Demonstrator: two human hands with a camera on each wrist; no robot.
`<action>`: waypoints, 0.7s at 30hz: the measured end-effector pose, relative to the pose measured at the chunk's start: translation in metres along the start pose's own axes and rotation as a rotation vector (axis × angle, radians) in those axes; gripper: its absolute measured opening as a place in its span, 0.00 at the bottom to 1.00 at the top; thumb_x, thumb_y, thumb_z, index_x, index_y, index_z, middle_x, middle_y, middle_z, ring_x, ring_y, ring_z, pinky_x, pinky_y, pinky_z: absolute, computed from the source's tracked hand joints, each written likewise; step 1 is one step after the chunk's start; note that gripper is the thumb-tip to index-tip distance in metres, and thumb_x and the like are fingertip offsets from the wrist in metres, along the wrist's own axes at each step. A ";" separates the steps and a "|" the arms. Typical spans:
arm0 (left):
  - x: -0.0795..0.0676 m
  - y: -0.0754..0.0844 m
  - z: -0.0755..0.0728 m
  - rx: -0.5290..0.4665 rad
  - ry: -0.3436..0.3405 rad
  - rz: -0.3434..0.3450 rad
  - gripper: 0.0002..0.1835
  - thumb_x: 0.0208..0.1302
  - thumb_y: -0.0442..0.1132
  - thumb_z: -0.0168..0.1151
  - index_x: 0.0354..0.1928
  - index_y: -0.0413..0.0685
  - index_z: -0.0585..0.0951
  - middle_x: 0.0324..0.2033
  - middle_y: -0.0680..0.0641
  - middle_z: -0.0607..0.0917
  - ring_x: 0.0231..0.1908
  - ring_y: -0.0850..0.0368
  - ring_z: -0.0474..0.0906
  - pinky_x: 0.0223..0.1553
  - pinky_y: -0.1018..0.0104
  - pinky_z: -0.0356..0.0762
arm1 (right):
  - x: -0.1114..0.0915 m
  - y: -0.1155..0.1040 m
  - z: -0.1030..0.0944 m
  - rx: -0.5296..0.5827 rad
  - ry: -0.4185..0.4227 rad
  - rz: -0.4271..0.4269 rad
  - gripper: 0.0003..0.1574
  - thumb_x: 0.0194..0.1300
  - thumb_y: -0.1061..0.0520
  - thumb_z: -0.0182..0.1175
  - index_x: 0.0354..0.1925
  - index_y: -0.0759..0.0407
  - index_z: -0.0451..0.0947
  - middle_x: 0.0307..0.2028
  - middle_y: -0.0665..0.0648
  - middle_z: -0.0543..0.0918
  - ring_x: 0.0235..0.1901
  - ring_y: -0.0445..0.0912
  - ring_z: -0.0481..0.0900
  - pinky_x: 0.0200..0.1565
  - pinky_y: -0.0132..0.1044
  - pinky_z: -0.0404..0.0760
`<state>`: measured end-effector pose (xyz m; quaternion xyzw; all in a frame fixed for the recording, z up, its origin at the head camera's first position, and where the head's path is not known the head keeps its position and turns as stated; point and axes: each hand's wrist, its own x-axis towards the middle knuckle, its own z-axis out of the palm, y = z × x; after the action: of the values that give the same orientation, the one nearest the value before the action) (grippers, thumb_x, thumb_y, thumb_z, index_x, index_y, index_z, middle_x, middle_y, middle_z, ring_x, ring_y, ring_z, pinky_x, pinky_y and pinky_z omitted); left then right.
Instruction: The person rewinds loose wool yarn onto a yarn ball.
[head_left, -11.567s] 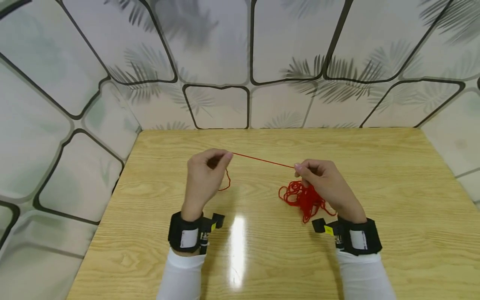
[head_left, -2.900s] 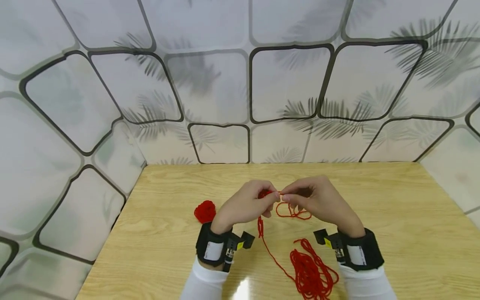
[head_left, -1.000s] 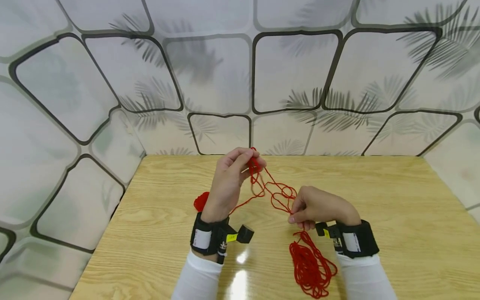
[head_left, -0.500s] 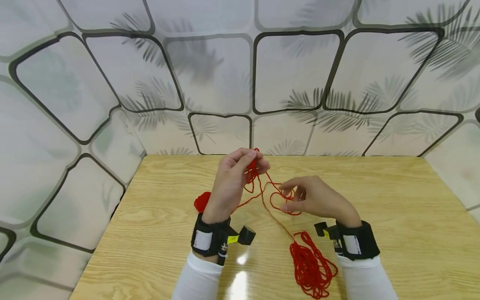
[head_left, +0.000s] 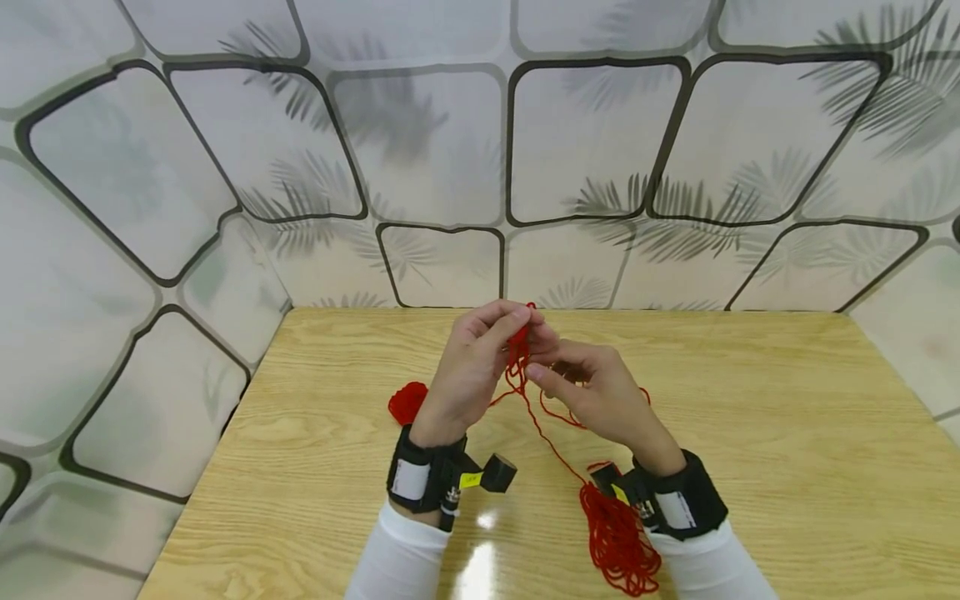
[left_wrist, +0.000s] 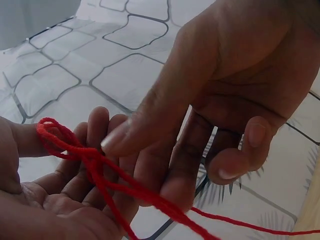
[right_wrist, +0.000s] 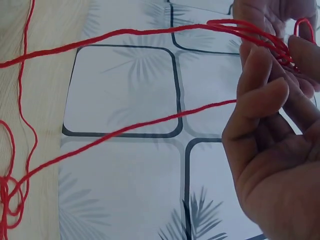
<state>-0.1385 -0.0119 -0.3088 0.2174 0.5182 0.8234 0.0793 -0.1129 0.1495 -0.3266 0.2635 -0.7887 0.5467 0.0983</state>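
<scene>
In the head view my left hand (head_left: 480, 358) pinches a bunch of red yarn (head_left: 517, 354) between thumb and index finger, a small loop standing above the fingertips. Just below, my right hand (head_left: 592, 387) has its thumb and curled fingers at the hanging strands. The left wrist view shows this yarn (left_wrist: 135, 191) crossing in front of my right hand's fingers (left_wrist: 150, 175), its thumb tip against the strands. From the bunch, one strand runs down to a loose red skein (head_left: 618, 542) on the table. In the right wrist view, strands (right_wrist: 125, 31) lead up to both hands.
A small wound red yarn ball (head_left: 407, 403) lies on the wooden table (head_left: 315, 492), left of my left wrist. Loose yarn loops lie behind my right hand. A pale patterned wall (head_left: 442, 267) borders the table's back edge.
A second ago my right hand was at the strand lower right; it let go, then moved left and up to the bunch below my left hand. My left hand shifted slightly right, still pinching the yarn.
</scene>
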 end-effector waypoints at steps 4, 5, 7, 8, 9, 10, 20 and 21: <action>0.000 0.001 0.000 0.016 -0.021 0.003 0.16 0.65 0.44 0.55 0.41 0.34 0.76 0.36 0.41 0.81 0.39 0.48 0.78 0.51 0.50 0.70 | 0.001 -0.005 0.001 0.013 0.035 -0.019 0.06 0.57 0.62 0.61 0.35 0.61 0.82 0.35 0.53 0.82 0.21 0.45 0.71 0.22 0.37 0.72; -0.001 0.001 0.000 0.019 -0.025 0.003 0.16 0.65 0.44 0.55 0.41 0.34 0.76 0.36 0.41 0.81 0.39 0.48 0.78 0.51 0.50 0.70 | 0.001 -0.001 0.000 0.004 0.036 -0.024 0.06 0.57 0.62 0.62 0.35 0.60 0.82 0.35 0.52 0.82 0.21 0.45 0.71 0.21 0.37 0.71; -0.001 0.002 -0.001 0.024 -0.024 0.008 0.16 0.65 0.44 0.55 0.41 0.34 0.76 0.36 0.41 0.82 0.40 0.47 0.79 0.51 0.50 0.70 | 0.001 0.008 -0.002 -0.035 0.022 -0.032 0.05 0.57 0.60 0.62 0.34 0.57 0.82 0.33 0.50 0.82 0.21 0.44 0.70 0.21 0.37 0.71; -0.001 0.003 -0.002 0.029 -0.020 0.014 0.16 0.65 0.44 0.55 0.41 0.34 0.76 0.36 0.41 0.82 0.41 0.46 0.79 0.51 0.50 0.70 | 0.000 0.013 -0.005 -0.062 0.011 -0.033 0.05 0.57 0.58 0.62 0.34 0.55 0.82 0.32 0.49 0.81 0.21 0.43 0.71 0.21 0.37 0.71; -0.002 0.004 -0.003 0.033 -0.015 0.021 0.16 0.65 0.44 0.55 0.41 0.34 0.76 0.36 0.41 0.82 0.41 0.46 0.79 0.51 0.50 0.70 | 0.000 0.019 -0.007 -0.091 -0.002 -0.030 0.04 0.58 0.56 0.62 0.34 0.52 0.82 0.30 0.47 0.80 0.22 0.43 0.71 0.22 0.37 0.71; -0.002 0.005 -0.004 0.038 -0.007 0.030 0.16 0.65 0.44 0.54 0.41 0.35 0.75 0.35 0.41 0.82 0.41 0.45 0.78 0.51 0.50 0.70 | -0.001 0.024 -0.010 -0.122 -0.017 -0.022 0.04 0.58 0.54 0.62 0.34 0.50 0.82 0.29 0.46 0.80 0.23 0.42 0.72 0.22 0.36 0.72; -0.004 0.014 -0.012 0.013 0.011 0.111 0.13 0.66 0.42 0.53 0.39 0.35 0.76 0.34 0.42 0.81 0.40 0.46 0.79 0.51 0.47 0.69 | -0.006 0.063 -0.043 -0.419 -0.276 0.174 0.05 0.58 0.49 0.62 0.31 0.47 0.83 0.25 0.41 0.78 0.26 0.40 0.74 0.27 0.36 0.73; -0.005 0.014 -0.012 0.011 0.012 0.115 0.13 0.66 0.42 0.53 0.39 0.36 0.76 0.34 0.42 0.81 0.40 0.47 0.79 0.51 0.47 0.69 | -0.007 0.066 -0.045 -0.451 -0.310 0.199 0.05 0.58 0.50 0.62 0.30 0.47 0.82 0.25 0.41 0.78 0.25 0.40 0.73 0.26 0.36 0.72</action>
<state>-0.1383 -0.0298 -0.3018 0.2424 0.5097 0.8250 0.0278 -0.1474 0.2108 -0.3665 0.2369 -0.9178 0.3178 -0.0214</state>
